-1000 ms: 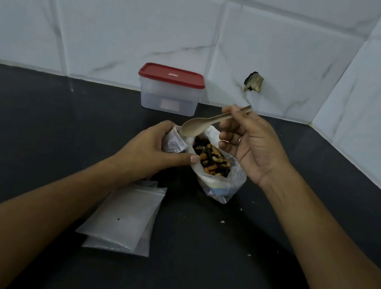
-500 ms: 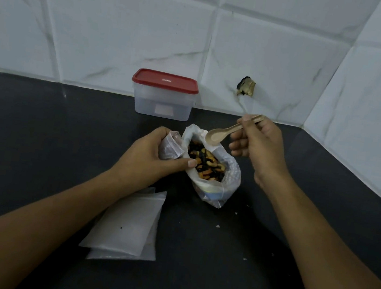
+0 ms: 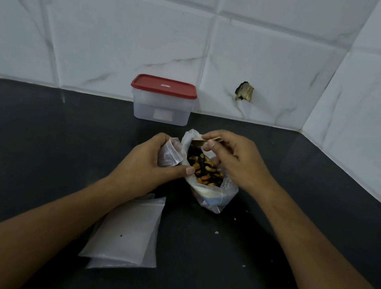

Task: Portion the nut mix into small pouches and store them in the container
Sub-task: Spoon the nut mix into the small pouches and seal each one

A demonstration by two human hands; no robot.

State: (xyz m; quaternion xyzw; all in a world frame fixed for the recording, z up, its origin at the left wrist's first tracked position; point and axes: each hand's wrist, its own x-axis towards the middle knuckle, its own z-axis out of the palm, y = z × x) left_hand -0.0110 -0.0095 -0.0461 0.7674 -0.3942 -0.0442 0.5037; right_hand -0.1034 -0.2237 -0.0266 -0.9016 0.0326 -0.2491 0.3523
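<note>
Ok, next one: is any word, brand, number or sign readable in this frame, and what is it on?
No text here can be quoted.
red lid: small white-outlined mark at its middle, too small and blurred to read.
container: pale rectangular label on the front wall, blurred, no letters legible.
nut mix bag: bluish-white patch near its bottom; cannot tell whether it is print.

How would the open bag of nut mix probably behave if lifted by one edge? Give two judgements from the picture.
Probably floppy: the bag is thin crinkled plastic, slumped on the counter. Likely bottom-heavy and apt to spill: the nut mix lies loose beneath a wide-open mouth.
</note>
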